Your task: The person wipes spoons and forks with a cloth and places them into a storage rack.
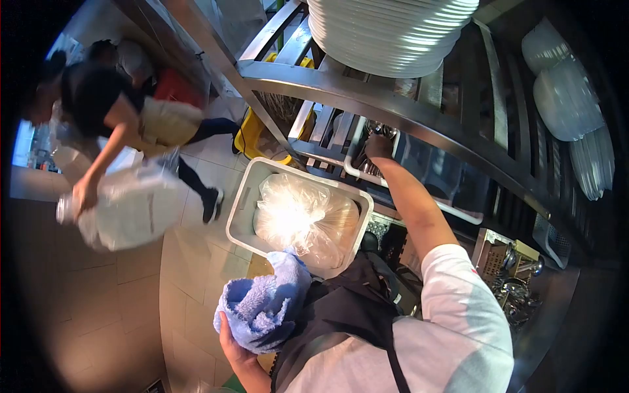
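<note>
Low in the view, my left hand is closed around a bunched blue-purple towel, fluffy and folded over itself. My right arm stretches forward beneath a metal shelf, and my right hand is down in a white-rimmed bin. Shiny metal pieces, apparently cutlery, lie by that hand; deep shadow hides its fingers. Between my two arms stands a grey plastic tub with a knotted clear plastic bag in it. Glare on the bag hides part of what it holds.
A stack of white plates tops the metal rack. Clear plastic containers are stacked at right. Ladles and other utensils lie low right. A co-worker passes at left with a large clear jug. A yellow bucket stands behind the tub.
</note>
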`<move>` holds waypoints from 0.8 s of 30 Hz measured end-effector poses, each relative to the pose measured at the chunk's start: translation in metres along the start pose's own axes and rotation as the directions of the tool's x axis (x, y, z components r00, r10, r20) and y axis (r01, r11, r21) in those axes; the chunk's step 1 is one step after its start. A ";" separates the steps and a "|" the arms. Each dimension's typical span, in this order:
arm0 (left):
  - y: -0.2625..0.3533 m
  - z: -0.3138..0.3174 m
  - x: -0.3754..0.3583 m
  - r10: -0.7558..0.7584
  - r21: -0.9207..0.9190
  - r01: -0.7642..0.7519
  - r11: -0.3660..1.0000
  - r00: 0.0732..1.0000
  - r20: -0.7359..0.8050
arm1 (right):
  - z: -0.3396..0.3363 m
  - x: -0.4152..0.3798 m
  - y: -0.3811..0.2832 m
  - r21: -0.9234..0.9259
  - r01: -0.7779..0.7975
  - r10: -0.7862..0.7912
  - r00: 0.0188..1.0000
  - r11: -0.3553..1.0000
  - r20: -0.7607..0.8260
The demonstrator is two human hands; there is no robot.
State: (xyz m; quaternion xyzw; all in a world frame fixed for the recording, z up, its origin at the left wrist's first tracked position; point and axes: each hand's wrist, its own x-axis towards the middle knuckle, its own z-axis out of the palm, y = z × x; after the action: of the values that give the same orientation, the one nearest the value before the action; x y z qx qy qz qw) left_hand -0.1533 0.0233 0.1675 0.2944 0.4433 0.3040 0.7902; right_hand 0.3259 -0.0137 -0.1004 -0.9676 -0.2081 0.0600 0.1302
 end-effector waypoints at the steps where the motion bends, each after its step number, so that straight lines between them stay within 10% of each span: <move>1: 0.000 0.001 0.000 0.000 -0.006 0.000 1.000 1.000 0.009 | 0.003 0.001 -0.002 -0.058 0.068 -0.068 0.998 0.996 0.012; 9: 0.001 -0.003 0.000 -0.006 0.011 0.006 1.000 1.000 -0.023 | -0.001 -0.009 -0.009 0.211 -0.044 0.074 0.988 0.977 -0.134; 12: 0.000 -0.005 0.001 -0.017 -0.008 0.017 1.000 1.000 -0.011 | -0.017 -0.027 -0.027 0.263 -0.268 0.196 0.942 0.927 0.271; 19: 0.002 -0.010 0.002 -0.013 -0.017 0.014 1.000 0.996 0.089 | 0.010 -0.039 -0.021 0.277 -0.250 0.240 0.968 0.928 0.068; 24: 0.003 -0.015 -0.002 0.099 -0.037 -0.094 0.995 0.983 0.155 | -0.005 -0.119 -0.051 0.831 0.009 -0.052 0.998 0.556 0.024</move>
State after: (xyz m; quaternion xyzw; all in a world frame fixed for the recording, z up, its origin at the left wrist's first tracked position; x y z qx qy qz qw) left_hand -0.1675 0.0265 0.1641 0.3269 0.3604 0.3243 0.8112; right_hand 0.1994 -0.0201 -0.0739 -0.7869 -0.1749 0.1707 0.5666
